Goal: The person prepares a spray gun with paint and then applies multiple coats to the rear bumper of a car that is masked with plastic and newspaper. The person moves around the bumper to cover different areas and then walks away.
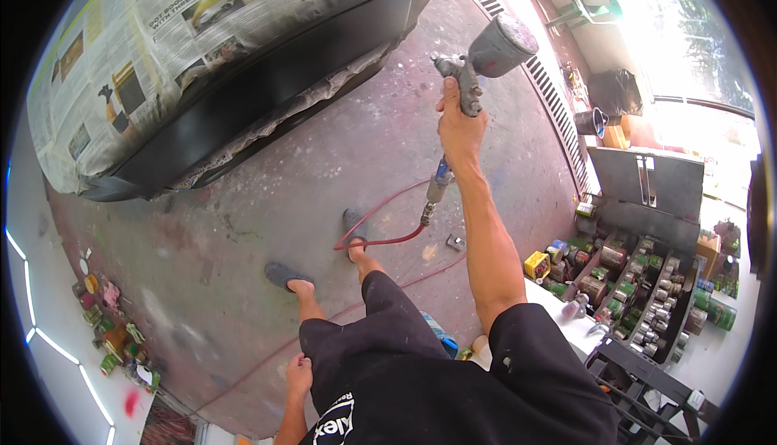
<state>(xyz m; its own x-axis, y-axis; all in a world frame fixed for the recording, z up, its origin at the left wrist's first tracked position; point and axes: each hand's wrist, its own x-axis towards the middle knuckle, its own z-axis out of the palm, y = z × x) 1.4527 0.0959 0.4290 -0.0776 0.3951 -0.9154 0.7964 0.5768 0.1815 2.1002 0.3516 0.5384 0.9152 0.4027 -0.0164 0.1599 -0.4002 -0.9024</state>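
My right hand (463,133) is wrapped around the grip of a paint spray gun (469,89), raised out ahead on the right. A grey cup (503,46) sits tilted on top of the gun. Below the grip, a fitting with a blue part joins a red air hose (396,241) that loops down to the floor. To the gun's left stands a car covered in newspaper (186,32), with a dark bumper panel (267,80) left bare; the gun is apart from it. My left hand (299,374) hangs beside my thigh, fingers curled, nothing visible in it.
Paint cans (623,283) crowd a rack on the right, beside a grey metal panel (647,182). A floor grating (558,113) runs along the right, near a green chair (579,6). More cans (113,340) line the left wall. The hose trails across the floor by my feet.
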